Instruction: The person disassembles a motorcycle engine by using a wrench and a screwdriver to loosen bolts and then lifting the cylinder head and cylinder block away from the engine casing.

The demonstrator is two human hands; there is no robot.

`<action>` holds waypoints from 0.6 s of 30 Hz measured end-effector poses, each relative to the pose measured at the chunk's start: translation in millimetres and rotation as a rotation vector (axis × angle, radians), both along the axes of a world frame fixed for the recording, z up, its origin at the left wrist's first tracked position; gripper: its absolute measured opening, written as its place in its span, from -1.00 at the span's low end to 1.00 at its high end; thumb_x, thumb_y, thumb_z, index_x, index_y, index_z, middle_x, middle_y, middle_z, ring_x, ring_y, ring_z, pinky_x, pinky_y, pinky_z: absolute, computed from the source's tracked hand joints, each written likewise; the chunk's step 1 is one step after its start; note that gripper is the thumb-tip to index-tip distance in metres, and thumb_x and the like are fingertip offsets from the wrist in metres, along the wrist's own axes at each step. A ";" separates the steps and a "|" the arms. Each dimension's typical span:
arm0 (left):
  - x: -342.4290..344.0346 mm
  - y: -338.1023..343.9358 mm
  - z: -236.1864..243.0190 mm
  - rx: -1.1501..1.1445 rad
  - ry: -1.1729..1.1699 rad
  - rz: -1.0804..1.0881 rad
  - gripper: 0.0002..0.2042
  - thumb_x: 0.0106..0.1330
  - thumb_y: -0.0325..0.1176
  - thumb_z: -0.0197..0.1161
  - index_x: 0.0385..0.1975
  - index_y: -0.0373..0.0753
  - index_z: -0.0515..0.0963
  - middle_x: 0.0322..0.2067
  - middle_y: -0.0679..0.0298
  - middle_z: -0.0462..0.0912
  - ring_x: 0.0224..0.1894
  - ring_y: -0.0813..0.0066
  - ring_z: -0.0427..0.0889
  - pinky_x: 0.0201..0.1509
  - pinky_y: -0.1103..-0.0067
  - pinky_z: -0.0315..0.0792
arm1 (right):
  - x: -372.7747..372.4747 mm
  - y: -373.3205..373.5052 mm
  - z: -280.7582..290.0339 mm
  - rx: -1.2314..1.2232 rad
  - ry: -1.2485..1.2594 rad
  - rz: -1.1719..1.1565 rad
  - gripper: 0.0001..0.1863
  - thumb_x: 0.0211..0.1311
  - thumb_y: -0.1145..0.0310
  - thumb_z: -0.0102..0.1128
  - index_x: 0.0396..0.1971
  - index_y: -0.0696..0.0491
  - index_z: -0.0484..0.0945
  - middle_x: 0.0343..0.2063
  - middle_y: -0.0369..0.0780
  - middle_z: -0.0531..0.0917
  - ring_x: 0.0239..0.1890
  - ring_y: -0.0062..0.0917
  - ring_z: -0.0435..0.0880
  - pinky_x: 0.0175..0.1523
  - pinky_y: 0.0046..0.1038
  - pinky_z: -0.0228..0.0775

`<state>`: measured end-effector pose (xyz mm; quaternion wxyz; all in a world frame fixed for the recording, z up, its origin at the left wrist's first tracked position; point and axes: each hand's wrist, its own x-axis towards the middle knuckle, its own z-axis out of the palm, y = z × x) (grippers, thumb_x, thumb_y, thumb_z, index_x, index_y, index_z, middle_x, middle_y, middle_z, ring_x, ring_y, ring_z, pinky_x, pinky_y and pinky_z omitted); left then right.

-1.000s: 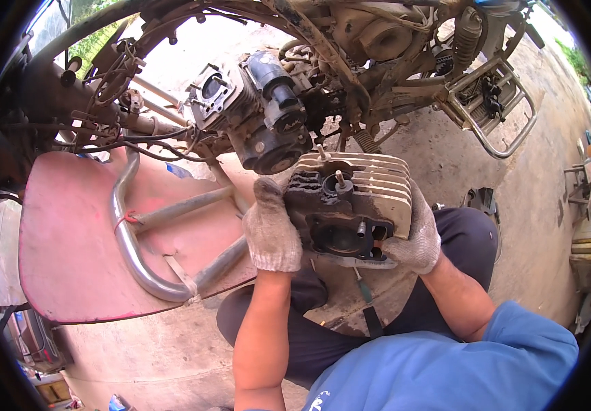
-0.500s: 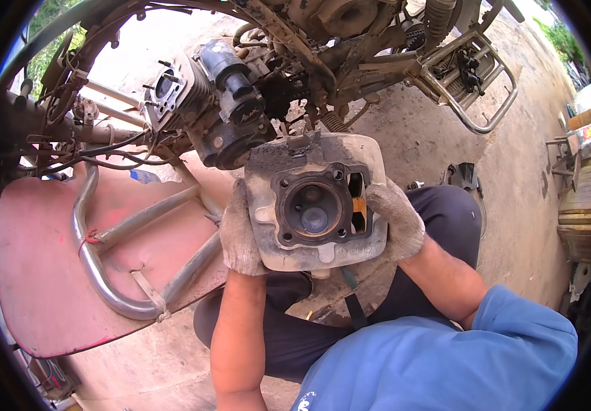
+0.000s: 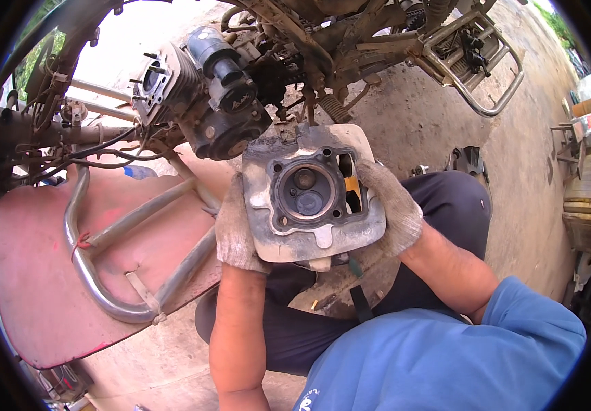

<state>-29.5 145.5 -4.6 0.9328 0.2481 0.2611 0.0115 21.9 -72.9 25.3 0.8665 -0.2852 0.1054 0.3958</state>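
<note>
Between my two gloved hands I hold up a grey metal cylinder head [image 3: 350,236], its round combustion chamber with two valves facing me. My left hand [image 3: 237,229] is wrapped round its left edge. The right hand [image 3: 392,214] grips the opposite side, next to a rectangular opening through which something orange-yellow shows. Both gloves are pale knitted ones, dirty in places. Dark grime coats the upper left of the casting. Beyond it, on the motorbike frame, sits the engine [image 3: 221,133] with its finned cylinder [image 3: 179,82] exposed and studs standing up from it.
A red panel [image 3: 28,260] lies at the left under a bent chrome tube guard [image 3: 80,253]. A metal rack [image 3: 477,61] juts out at the upper right. Dark parts [image 3: 466,161] rest on the concrete beyond my right knee. A wooden stand [image 3: 586,185] is at the far right.
The cylinder head has tilted and shifted slightly left and up in my hands. Both hands still hold its sides. The view has shifted a little, moving the engine leftward and up.
</note>
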 end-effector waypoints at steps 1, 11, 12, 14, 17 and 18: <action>0.1 -1.6 3.6 0.100 0.004 -0.028 -0.58 0.64 -0.18 -0.07 0.29 -0.34 0.41 0.12 0.09 0.64 0.09 0.24 0.67 0.22 0.37 0.59 | 0.6 0.1 -2.2 0.019 0.027 0.001 -0.57 0.59 0.19 0.02 0.26 0.14 0.41 0.05 -0.14 0.66 0.05 -0.45 0.72 0.18 -0.32 0.66; 5.6 -5.7 5.2 0.001 0.028 -0.027 -0.64 0.62 -0.24 -0.01 0.20 -0.34 0.49 0.06 0.15 0.67 0.04 0.29 0.69 0.15 0.41 0.61 | 1.2 -4.2 -29.1 -0.043 0.027 0.043 -0.48 0.63 0.07 -0.11 0.38 0.07 0.32 0.18 -0.10 0.61 0.17 -0.33 0.67 0.26 -0.15 0.62; 5.8 -7.4 8.1 0.002 0.028 -0.029 -0.64 0.62 -0.24 -0.01 0.20 -0.34 0.49 0.06 0.15 0.67 0.04 0.29 0.69 0.15 0.41 0.61 | 1.5 -4.3 -24.2 -0.042 0.027 0.041 -0.48 0.63 0.07 -0.11 0.38 0.07 0.32 0.18 -0.10 0.61 0.17 -0.33 0.67 0.26 -0.15 0.62; 6.8 -11.6 16.9 0.005 0.032 -0.026 -0.64 0.61 -0.23 0.01 0.20 -0.34 0.49 0.04 0.16 0.68 0.02 0.31 0.70 0.12 0.43 0.63 | 2.5 -3.8 -10.3 -0.046 -0.004 0.057 -0.51 0.61 0.10 -0.05 0.35 0.07 0.36 0.14 -0.13 0.62 0.14 -0.36 0.69 0.23 -0.21 0.64; 3.4 -8.8 16.1 0.031 0.014 -0.044 -0.64 0.60 -0.22 0.04 0.19 -0.34 0.50 0.03 0.17 0.68 0.00 0.34 0.70 0.09 0.46 0.63 | 0.7 -7.0 -13.9 -0.061 -0.008 0.025 -0.53 0.59 0.13 0.00 0.31 0.09 0.40 0.12 -0.15 0.63 0.10 -0.40 0.70 0.19 -0.27 0.66; 2.9 -7.2 15.1 0.046 0.008 -0.061 -0.63 0.60 -0.22 0.04 0.19 -0.34 0.50 0.03 0.17 0.68 0.00 0.35 0.70 0.08 0.47 0.63 | 0.8 -8.5 -14.4 -0.057 -0.011 0.022 -0.53 0.59 0.13 0.00 0.31 0.09 0.40 0.12 -0.15 0.63 0.10 -0.40 0.70 0.19 -0.27 0.66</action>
